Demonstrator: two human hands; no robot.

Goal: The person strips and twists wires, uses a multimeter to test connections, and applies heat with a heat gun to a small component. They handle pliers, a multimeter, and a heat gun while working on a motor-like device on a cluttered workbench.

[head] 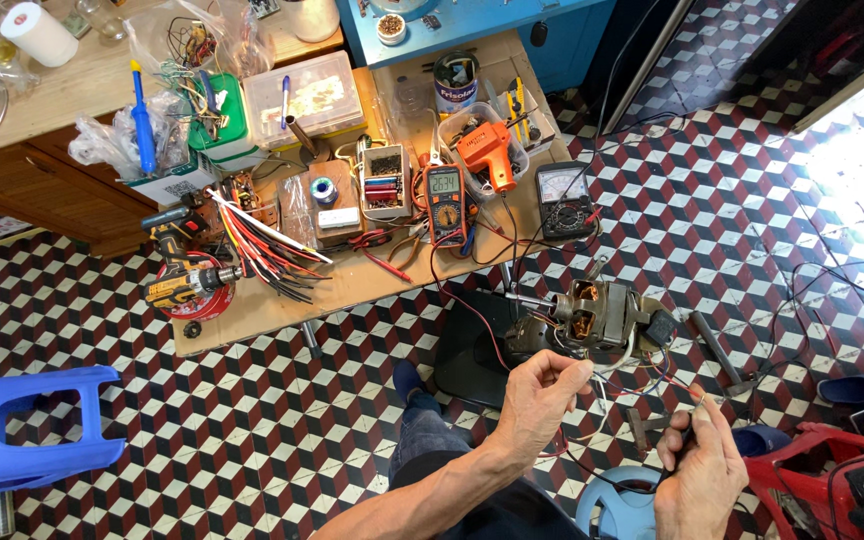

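Worktop [352, 290]: clear lidded box [304, 95], green case [220, 120], round tin [456, 82], orange multimeter [444, 205], black meter [564, 200]. Fan motor [592, 315] above floor, before hands. Left hand [542, 395] raised, grip pinching motor wires [620, 372]. Right hand [702, 470] lower, grip clenched on black probe [680, 440].

The bare left hand [542, 400] is raised, forearm angled up from the lower centre, fingertips pinched together. The bare right hand [700, 470] sits lower, fingers curled closed.
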